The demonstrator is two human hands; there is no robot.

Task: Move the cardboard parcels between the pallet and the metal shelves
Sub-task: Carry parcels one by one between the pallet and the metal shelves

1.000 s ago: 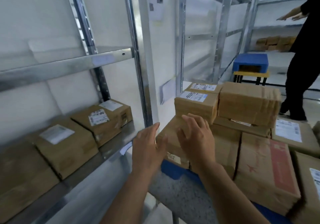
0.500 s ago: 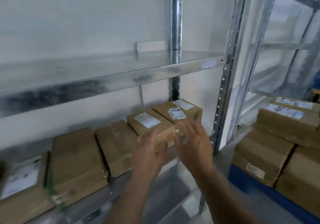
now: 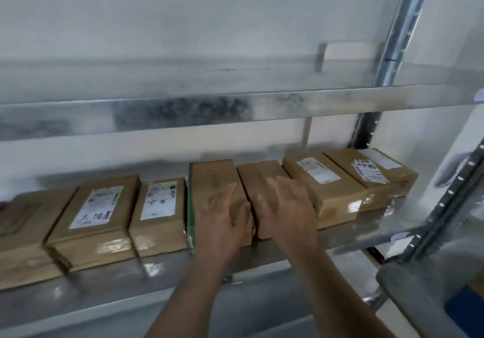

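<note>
Reaching into the shelf bay, the left hand [image 3: 225, 222] lies flat, fingers straight, over the green-edged parcel [image 3: 209, 180], while the right hand [image 3: 285, 206] spreads, released, over the plain parcel [image 3: 262, 172] just beside it; neither grasps anything. Labelled parcels [image 3: 319, 180] continue rightward to the upright post [image 3: 445, 206], and more labelled boxes [image 3: 104, 206] run leftward. All sit on the lower metal shelf [image 3: 366, 233], with bare shelf along its front edge. The upper shelf [image 3: 235, 107] leaves a gap above the row.
</note>
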